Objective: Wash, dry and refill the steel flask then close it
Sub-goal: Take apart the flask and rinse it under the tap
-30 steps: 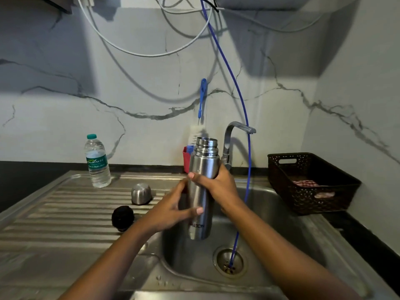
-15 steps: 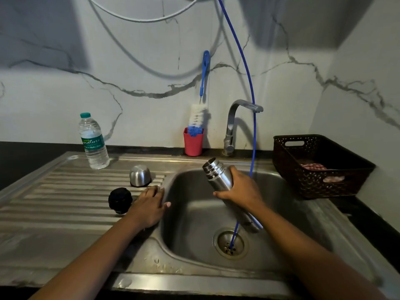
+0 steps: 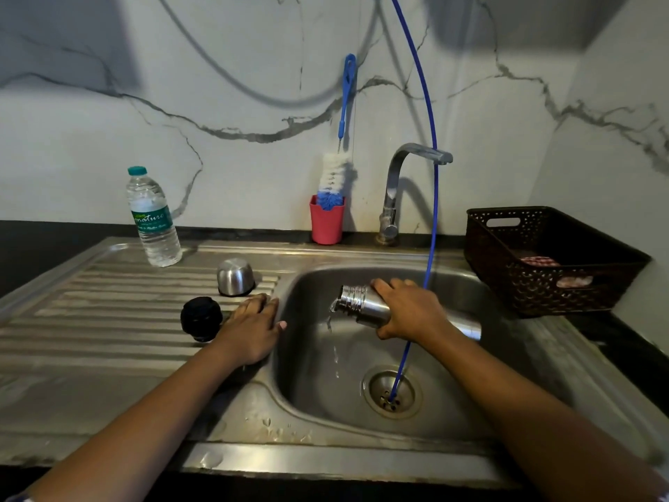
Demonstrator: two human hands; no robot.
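Your right hand [image 3: 409, 313] holds the cylindrical brushed-steel flask [image 3: 362, 305] over the stainless-steel sink basin [image 3: 311, 393]. The grip is wrapped round the body just behind the threaded neck, with the fingers over the top. The flask lies tipped almost on its side, its open mouth pointing left and slightly down. A thin stream of water [image 3: 335, 353] falls from the mouth into the basin.

Your left hand [image 3: 253, 329] rests flat on the ribbed steel drainboard [image 3: 90, 338] at the basin's left edge. Its grip is loose, the fingers straight and holding nothing. Just left of it sits a round black stopper [image 3: 201, 318], and a domed steel cap [image 3: 235, 277] stands behind it. A clear plastic water bottle [image 3: 154, 219] stands farther back.

A thin blue tube [image 3: 432, 211] hangs down behind your right hand into the drain. At the wall are a red cup [image 3: 326, 224] holding a blue-and-white bottle brush [image 3: 335, 175], and a steel tap [image 3: 392, 197]. A dark woven basket [image 3: 543, 295] sits to the right.
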